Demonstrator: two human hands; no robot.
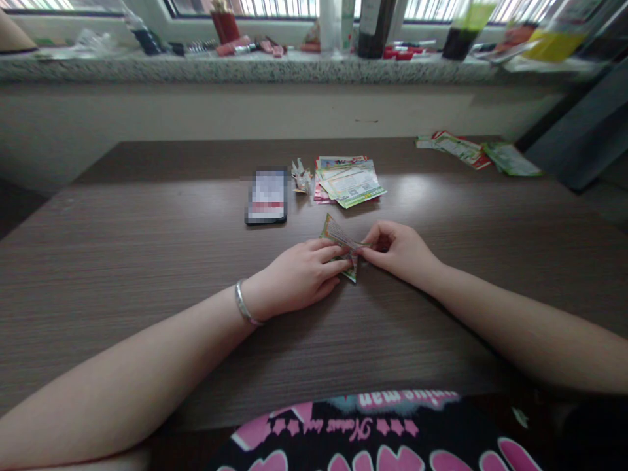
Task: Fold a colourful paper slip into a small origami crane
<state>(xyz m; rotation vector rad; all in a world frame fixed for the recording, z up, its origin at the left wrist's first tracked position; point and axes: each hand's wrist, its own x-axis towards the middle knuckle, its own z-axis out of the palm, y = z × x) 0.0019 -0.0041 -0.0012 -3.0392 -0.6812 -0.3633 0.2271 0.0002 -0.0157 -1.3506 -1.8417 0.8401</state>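
A small printed paper (336, 229), folded to pointed corners, lies on the table between my hands. My left hand (304, 271), palm down with a silver bangle on its wrist, holds the paper, its fingers covering part of it. From the other side my right hand (397, 248) pinches the paper's right edge between thumb and fingertips. The hands nearly meet there, so the paper's middle is partly hidden. Beyond them are a stack of printed leaflets (353, 183), a small folded paper piece (301, 176) and a phone (267, 196) with a blurred screen.
More printed leaflets (461, 149) lie at the table's far right corner. Behind the brown table (122, 261), a speckled stone windowsill (294, 70) carries several bottles and small items, including a dark bottle (375, 29) and a red container (226, 25).
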